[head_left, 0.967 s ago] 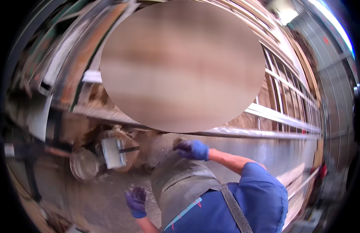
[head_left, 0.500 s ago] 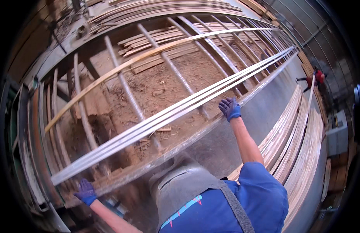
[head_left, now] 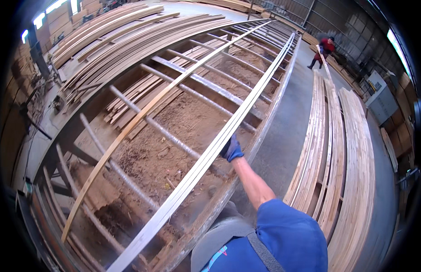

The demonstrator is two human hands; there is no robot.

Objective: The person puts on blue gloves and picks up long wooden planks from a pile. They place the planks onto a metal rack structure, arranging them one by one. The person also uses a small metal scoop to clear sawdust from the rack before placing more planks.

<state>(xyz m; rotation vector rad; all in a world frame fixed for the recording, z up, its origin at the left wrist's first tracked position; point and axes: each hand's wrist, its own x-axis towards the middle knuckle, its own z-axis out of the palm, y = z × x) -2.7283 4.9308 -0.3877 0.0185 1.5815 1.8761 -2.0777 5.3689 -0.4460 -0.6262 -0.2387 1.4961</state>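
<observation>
Several long, pale wooden strips [head_left: 199,168] lie side by side across the metal rollers of a long frame [head_left: 260,149], running from the near left to the far end. My right hand [head_left: 232,148], in a dark blue glove, is at the right edge of these strips, about midway along the near part. Its fingers are partly hidden at the strips' edge, so their grip does not show. My left hand is out of view. Farther left, a single yellowish wooden strip [head_left: 144,111] lies over the same rollers, apart from the pale ones.
Sawdust [head_left: 174,136] and more boards lie beneath the rollers. Stacks of long boards [head_left: 353,181] stand to my right. Beyond the frame, more lumber [head_left: 147,43] is piled. A person in red [head_left: 326,50] holds a long board's far end.
My view has turned, and the frame now runs more steeply away. My right hand has moved from beyond the frame's near rail to the pale strips. My left hand has left the view.
</observation>
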